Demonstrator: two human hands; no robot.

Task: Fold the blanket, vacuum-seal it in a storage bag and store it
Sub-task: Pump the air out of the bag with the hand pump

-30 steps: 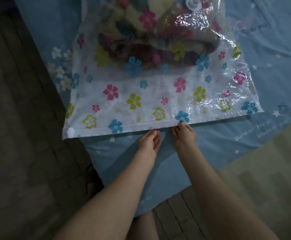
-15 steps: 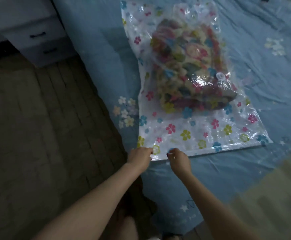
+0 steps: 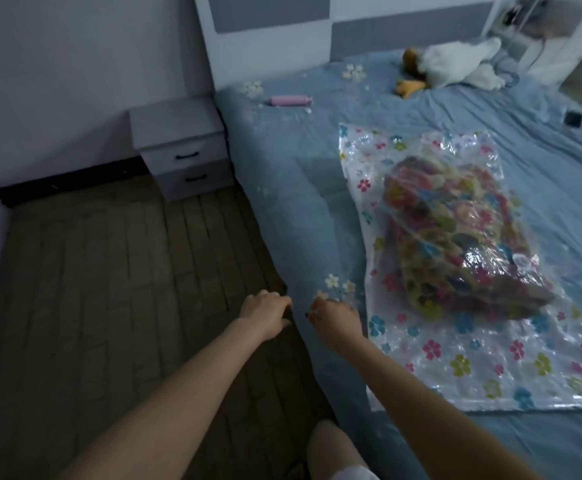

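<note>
The clear storage bag (image 3: pixel 473 368) with printed flowers lies flat on the blue bed (image 3: pixel 282 209). The folded multicoloured blanket (image 3: pixel 456 244) bulges inside it, and a round white valve (image 3: pixel 521 261) sits on top. Both my hands are off the bag, to the left of its near corner, at the bed's edge. My left hand (image 3: pixel 265 315) hangs over the floor with its fingers curled and nothing seen in it. My right hand (image 3: pixel 334 318) is pinched shut, and a small white slider clip seems to be held at its fingertips.
A pink hand pump (image 3: pixel 288 100) lies near the headboard. White and yellow plush toys (image 3: pixel 456 64) sit at the head of the bed, and a small black object (image 3: pixel 572 117) lies to the right. A grey nightstand (image 3: pixel 182 150) stands beside the bed on the wooden floor (image 3: pixel 109 271).
My hands ran left along the bag's zip edge, reached its left corner, and have come off it. The view has lifted and now takes in the whole bed.
</note>
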